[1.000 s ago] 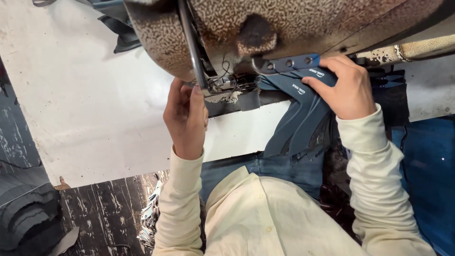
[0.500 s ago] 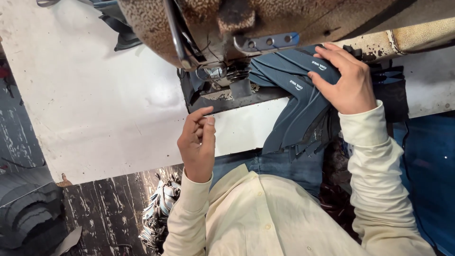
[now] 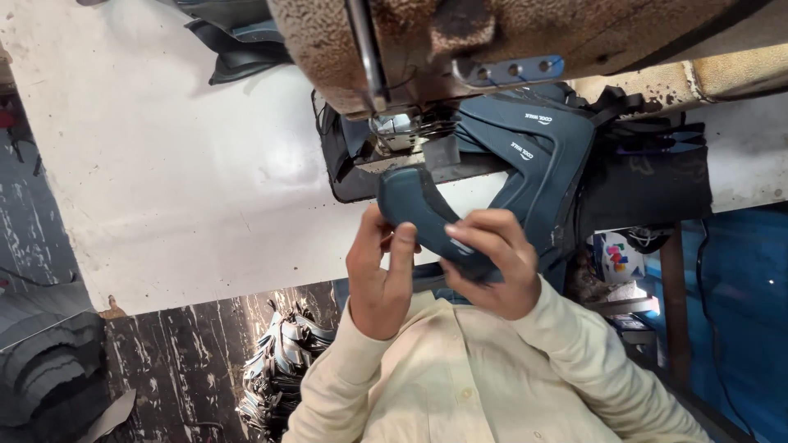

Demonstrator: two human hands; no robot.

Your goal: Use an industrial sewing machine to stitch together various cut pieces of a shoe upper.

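Head view: your left hand [image 3: 379, 275] and right hand [image 3: 492, 267] both pinch the dark blue shoe piece [image 3: 419, 209] just below the sewing machine [image 3: 509, 41]; stacked blue pieces [image 3: 538, 156] lie behind, white table [image 3: 164, 164] left.

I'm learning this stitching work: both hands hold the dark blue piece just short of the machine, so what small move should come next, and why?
Probably slide the dark blue piece forward under the presser foot. The left hand and right hand both grip its near end, while its far end lies just below the foot and not yet under it, so nothing could be stitched here.
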